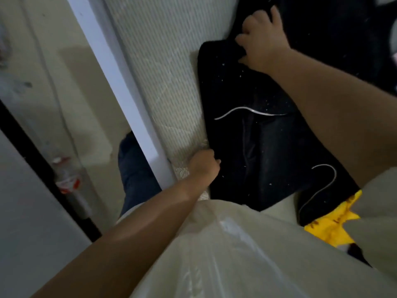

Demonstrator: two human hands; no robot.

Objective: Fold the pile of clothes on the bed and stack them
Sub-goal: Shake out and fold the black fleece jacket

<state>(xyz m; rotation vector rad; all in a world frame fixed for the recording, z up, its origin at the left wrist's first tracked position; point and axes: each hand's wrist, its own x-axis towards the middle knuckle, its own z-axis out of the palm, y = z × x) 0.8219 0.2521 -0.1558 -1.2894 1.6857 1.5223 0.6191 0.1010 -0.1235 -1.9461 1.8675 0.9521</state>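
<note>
Pale cloth of the person's shirt fills the bottom of the view, closest to the lens, with a patch of yellow fabric showing at its right edge. Both bare forearms reach out from there over the bed.

Spread flat on the mattress is a black garment, dotted with pale lint and crossed by thin white piping lines (it looks like trousers or shorts, but the shape is too dark to be sure). It lies along the mattress's left edge, its near end running under the shirt and the yellow fabric.

At the garment's near left edge, the left hand is curled tight, pinching the black cloth right where it meets the mattress border. The right hand is at the garment's far end, fingers bent and gripping a bunch of the dark cloth there. More dark clothing lies beyond it at the top right, too dim to make out separate pieces.

Left of the mattress runs a white bed frame rail. Below that, a leg in blue jeans stands on the pale floor, and a plastic bottle with a red label lies near a dark strip at the left.
</note>
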